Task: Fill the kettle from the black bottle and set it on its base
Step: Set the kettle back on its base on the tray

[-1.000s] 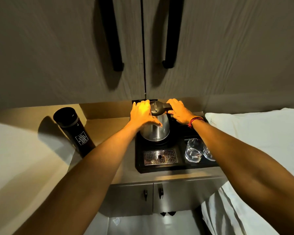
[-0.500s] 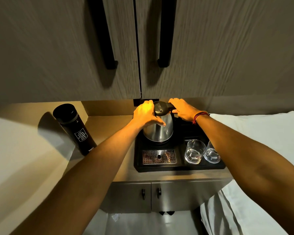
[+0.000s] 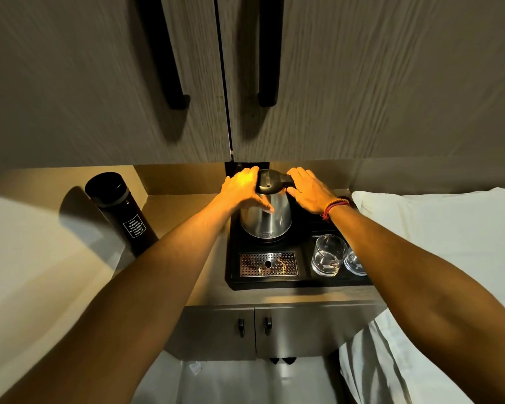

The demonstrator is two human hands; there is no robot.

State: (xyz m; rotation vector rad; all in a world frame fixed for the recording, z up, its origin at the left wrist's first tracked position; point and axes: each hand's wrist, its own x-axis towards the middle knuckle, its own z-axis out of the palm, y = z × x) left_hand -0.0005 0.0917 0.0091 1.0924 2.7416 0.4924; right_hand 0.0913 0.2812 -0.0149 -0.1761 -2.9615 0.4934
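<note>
- the left hand (image 3: 243,189) is laid against the left side of the steel kettle (image 3: 267,217), palm on its shoulder, thumb stretched down across the polished body, fingers reaching up by the black lid (image 3: 267,180).
- the right hand (image 3: 309,192) is closed over the kettle's black handle (image 3: 286,179) on the right side, fingers curled round its top where it joins the lid; a red and orange thread band (image 3: 334,206) circles that wrist.
- both forearms come in from the bottom corners and meet at the kettle, so it is held between the two hands.
- the kettle stands upright, lid closed, at the back left of a black tray (image 3: 274,284); its foot sits on a dark round base, though i cannot tell how firmly it is seated.
- in front of the kettle, in the tray, lies a perforated metal drip grille (image 3: 268,264).
- to the right in the same tray stand two clear drinking glasses (image 3: 329,255), side by side, the further-right one partly hidden by the right forearm.
- the black bottle (image 3: 120,212) stands capped on the counter well to the left of the tray, near the left wall, with a small white-lettered label on its side; neither hand touches it.
- above are two grey cupboard doors with long black handles (image 3: 169,53); below the counter, two small doors with little black pulls (image 3: 241,326).
- a white pillow (image 3: 435,217) and bedding lie along the right.
</note>
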